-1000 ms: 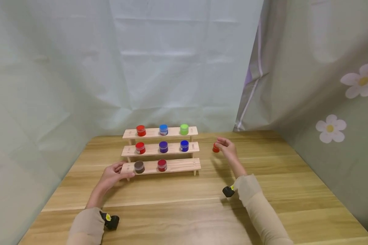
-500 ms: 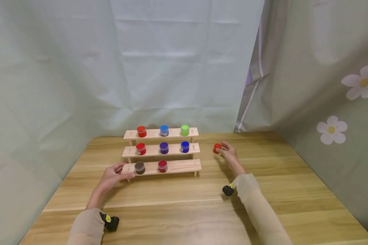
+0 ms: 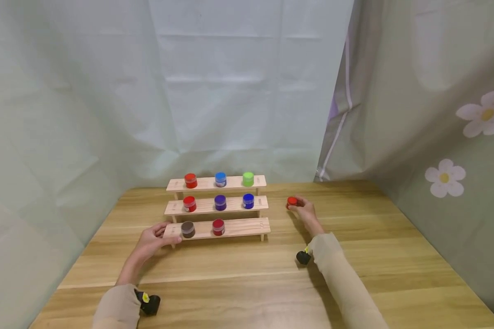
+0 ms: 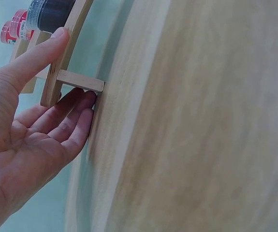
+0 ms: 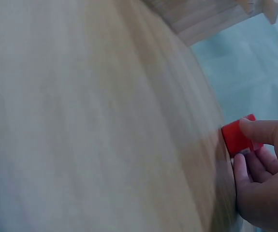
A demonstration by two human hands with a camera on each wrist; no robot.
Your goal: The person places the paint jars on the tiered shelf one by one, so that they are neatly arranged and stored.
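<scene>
My left hand (image 3: 149,241) grips the left end of the lowest step of a three-tier wooden rack (image 3: 244,225). In the left wrist view the thumb lies on the step's edge by a dark-lidded paint jar (image 4: 54,14), while the other fingers curl behind and beneath, near a short leg (image 4: 80,80). To the right of the rack, my right hand (image 3: 306,213) holds a red paint jar (image 3: 291,203) at the tabletop, thumb on its side in the right wrist view. A dark red jar (image 3: 218,227) stands mid-step on the lowest tier.
The middle tier bears a red jar (image 3: 189,204), a purple jar (image 3: 220,203) and a dark blue jar (image 3: 248,201). On top stand a red jar (image 3: 191,181), a blue jar (image 3: 220,179) and a green jar (image 3: 248,179). A pale curtain (image 3: 222,100) hangs behind the table (image 3: 230,283).
The right hand has shifted slightly lower and beside the red jar, showing more of its lid. The left hand keeps its hold. The head view has tilted a little upward.
</scene>
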